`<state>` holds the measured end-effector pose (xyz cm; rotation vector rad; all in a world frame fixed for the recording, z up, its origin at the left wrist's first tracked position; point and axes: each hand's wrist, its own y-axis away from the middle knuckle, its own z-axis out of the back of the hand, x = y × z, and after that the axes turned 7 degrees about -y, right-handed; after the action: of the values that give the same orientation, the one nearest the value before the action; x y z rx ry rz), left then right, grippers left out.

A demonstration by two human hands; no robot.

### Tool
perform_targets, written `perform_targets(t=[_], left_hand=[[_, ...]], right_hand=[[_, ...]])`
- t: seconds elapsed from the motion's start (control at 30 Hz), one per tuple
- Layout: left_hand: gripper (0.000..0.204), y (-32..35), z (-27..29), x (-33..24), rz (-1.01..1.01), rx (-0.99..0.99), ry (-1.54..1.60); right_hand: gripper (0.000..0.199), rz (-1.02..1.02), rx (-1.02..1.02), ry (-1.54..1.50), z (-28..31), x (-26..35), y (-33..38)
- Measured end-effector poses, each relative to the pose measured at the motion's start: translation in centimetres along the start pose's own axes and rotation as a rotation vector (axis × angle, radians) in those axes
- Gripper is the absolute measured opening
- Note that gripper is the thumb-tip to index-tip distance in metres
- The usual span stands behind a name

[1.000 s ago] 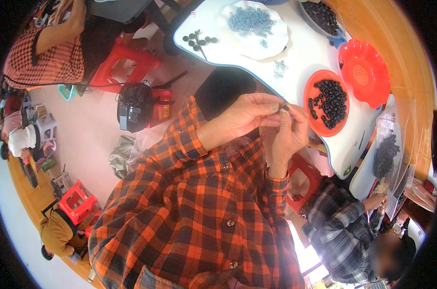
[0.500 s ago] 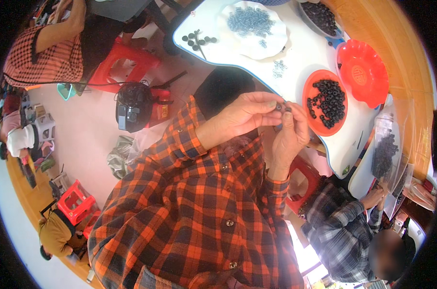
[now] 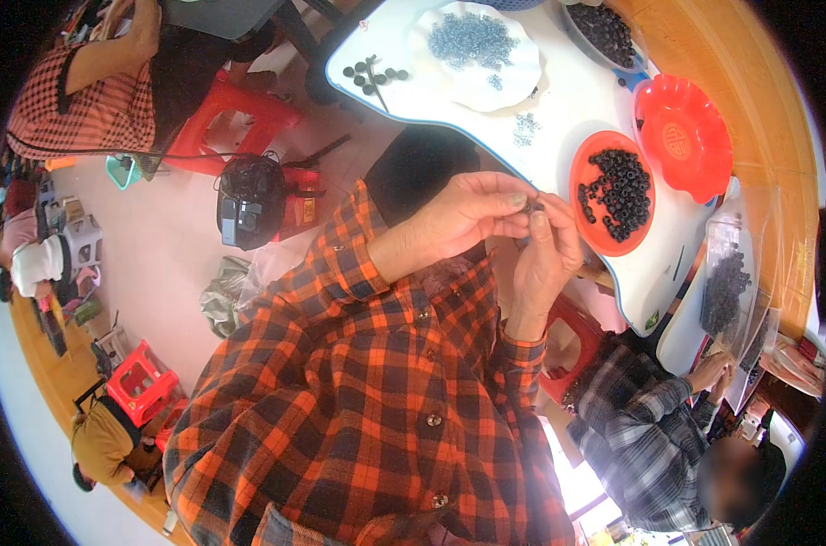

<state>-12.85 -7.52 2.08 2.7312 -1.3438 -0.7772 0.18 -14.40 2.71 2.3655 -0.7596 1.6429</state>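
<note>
Just off the table's edge, my left hand [image 3: 463, 217] and my right hand [image 3: 547, 253] meet at the fingertips. Between them is a small black ring-shaped part [image 3: 532, 207], mostly covered by fingers and thumbs. Both hands are closed in a pinch on it; whether it is one piece or two pressed together I cannot make out. Nearest to my right hand, an orange-red plate [image 3: 585, 223] on the table carries a heap of black ring-shaped parts [image 3: 626, 194]. A white scalloped plate [image 3: 520, 89] farther back holds many small clear bluish pieces [image 3: 472, 38].
A red scalloped dish [image 3: 690, 146] and a bowl of dark parts [image 3: 604, 35] stand along the white table's [image 3: 404, 68] right side. Several black discs with a stem [image 3: 374, 75] lie at its left. A co-worker in a grey plaid shirt [image 3: 636, 428] sits at right; red stools [image 3: 240, 114] stand on the floor.
My fingertips have drawn slightly closer together. Two dark pieces showed apart between them before; now they look like one dark spot. The co-worker's hands at right shifted a little.
</note>
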Motion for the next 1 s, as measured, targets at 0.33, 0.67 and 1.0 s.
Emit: perform_targets(t=[0.33,0.67,1.0], left_hand=[[0.022,-0.01,-0.54,0.14,-0.099,-0.045,-0.193],[0.025,-0.04,-0.13,-0.11,-0.019,-0.006,-0.027],[0.024,0.03,-0.33,-0.14,-0.076,-0.05,-0.076]], right_hand=[[0.013,0.003,-0.003,0.005,-0.19,0.09,-0.04],[0.015,0.01,-0.023,-0.017,-0.05,-0.1,-0.08],[0.013,0.021,0.007,0.077,-0.24,0.15,-0.11]])
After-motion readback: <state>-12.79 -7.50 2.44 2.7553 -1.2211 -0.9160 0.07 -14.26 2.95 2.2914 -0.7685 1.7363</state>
